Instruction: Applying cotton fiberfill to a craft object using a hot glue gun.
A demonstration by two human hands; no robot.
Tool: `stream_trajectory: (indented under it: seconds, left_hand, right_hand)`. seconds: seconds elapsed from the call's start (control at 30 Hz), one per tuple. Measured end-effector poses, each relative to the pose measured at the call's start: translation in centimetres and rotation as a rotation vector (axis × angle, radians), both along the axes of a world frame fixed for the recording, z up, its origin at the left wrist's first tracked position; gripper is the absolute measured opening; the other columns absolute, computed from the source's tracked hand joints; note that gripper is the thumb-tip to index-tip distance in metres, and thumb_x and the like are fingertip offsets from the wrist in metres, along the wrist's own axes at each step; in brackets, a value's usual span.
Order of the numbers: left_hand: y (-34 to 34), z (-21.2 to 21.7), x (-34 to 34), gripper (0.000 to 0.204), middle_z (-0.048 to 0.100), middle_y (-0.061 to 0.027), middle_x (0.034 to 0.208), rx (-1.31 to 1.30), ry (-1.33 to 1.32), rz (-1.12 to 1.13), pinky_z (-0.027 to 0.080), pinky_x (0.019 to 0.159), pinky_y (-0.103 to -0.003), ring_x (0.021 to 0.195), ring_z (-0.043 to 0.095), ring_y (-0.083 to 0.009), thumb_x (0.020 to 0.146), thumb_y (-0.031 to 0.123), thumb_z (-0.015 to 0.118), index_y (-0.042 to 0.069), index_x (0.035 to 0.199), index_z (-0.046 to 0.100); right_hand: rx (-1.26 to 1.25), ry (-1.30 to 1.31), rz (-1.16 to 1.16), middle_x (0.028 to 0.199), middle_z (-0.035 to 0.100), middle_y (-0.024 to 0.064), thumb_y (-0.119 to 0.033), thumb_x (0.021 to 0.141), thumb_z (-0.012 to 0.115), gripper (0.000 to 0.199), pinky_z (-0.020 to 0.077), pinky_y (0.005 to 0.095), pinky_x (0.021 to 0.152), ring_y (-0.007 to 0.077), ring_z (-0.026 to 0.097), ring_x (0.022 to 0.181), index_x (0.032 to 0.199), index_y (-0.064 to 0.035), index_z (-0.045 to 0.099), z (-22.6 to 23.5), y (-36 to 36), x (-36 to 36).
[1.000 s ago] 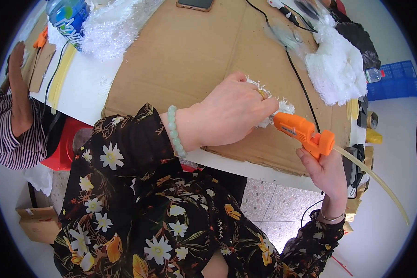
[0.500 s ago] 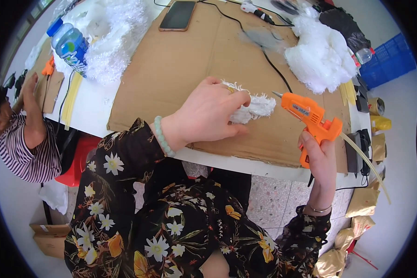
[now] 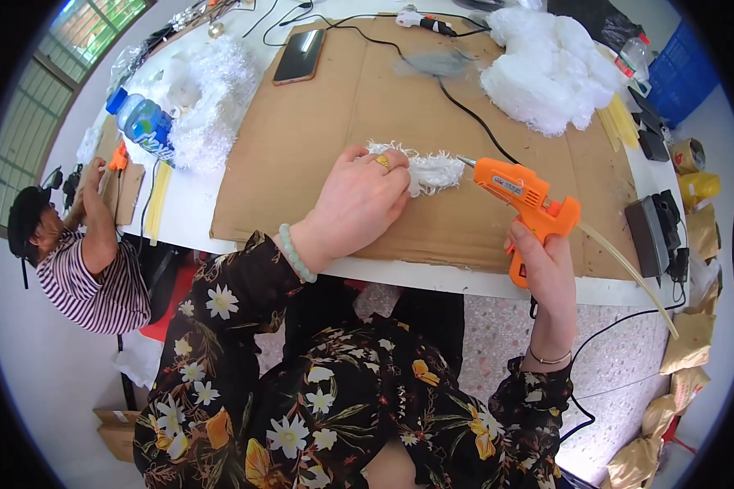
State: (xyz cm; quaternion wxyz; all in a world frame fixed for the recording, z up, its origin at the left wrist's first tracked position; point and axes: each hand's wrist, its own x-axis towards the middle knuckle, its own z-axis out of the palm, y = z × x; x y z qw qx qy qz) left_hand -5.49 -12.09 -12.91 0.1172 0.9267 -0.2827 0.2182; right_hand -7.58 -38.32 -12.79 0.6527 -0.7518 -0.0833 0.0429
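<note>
A white, frayed, fluffy strip [image 3: 436, 172] lies on the brown cardboard [image 3: 302, 147]. My left hand [image 3: 355, 200] is closed over its left part, fingers curled down, with the fingertips partly hidden. In my right hand [image 3: 542, 257] is an orange hot glue gun [image 3: 522, 191], gripped by its handle. The nozzle points left, close by the right end of the strip; I cannot tell whether they touch. A long pale glue stick [image 3: 632, 273] sticks out of the gun's back.
Beyond the hands lie a phone [image 3: 300, 57], black cables and a white glue gun [image 3: 424, 22]. Fluffy white heaps [image 3: 550, 69] flank the cardboard, with a blue-capped bottle [image 3: 143, 122] at left. Another person [image 3: 94, 261] sits at the left. Paper packages [image 3: 689, 342] stand at right.
The whole view has shifted. My left hand's fingers, spread over the strip before, have drawn together on its left part. The glue gun stays in my right hand, nozzle near the strip's right end.
</note>
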Motion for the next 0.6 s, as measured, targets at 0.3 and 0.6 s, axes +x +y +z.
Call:
stream_trajectory:
  seconds: [0.3, 0.6]
  left_hand:
    - [-0.2, -0.5, 0.6, 0.023, 0.060, -0.0079, 0.088, -0.061, -0.021, 0.056, 0.045, 0.076, -0.038, 0.073, 0.059, -0.0249, 0.071, 0.001, 0.057, 0.008, 0.093, 0.053]
    - [-1.1, 0.3, 0.3, 0.034, 0.061, -0.0091, 0.086, -0.066, 0.051, 0.085, 0.047, 0.071, -0.038, 0.076, 0.060, -0.0265, 0.071, 0.019, 0.071, 0.007, 0.098, 0.054]
  right_hand:
    - [0.060, -0.020, 0.034, 0.074, 0.055, 0.0002, -0.020, 0.090, 0.057, 0.018, 0.0399, 0.0241, 0.064, 0.0078, 0.050, 0.069, 0.095, -0.0036, 0.053, -1.1, -0.4, 0.2]
    - [0.089, -0.033, 0.045, 0.074, 0.055, 0.0007, -0.021, 0.089, 0.059, 0.020, 0.0408, 0.0247, 0.065, 0.0083, 0.051, 0.071, 0.095, -0.0028, 0.053, -1.7, -0.6, 0.3]
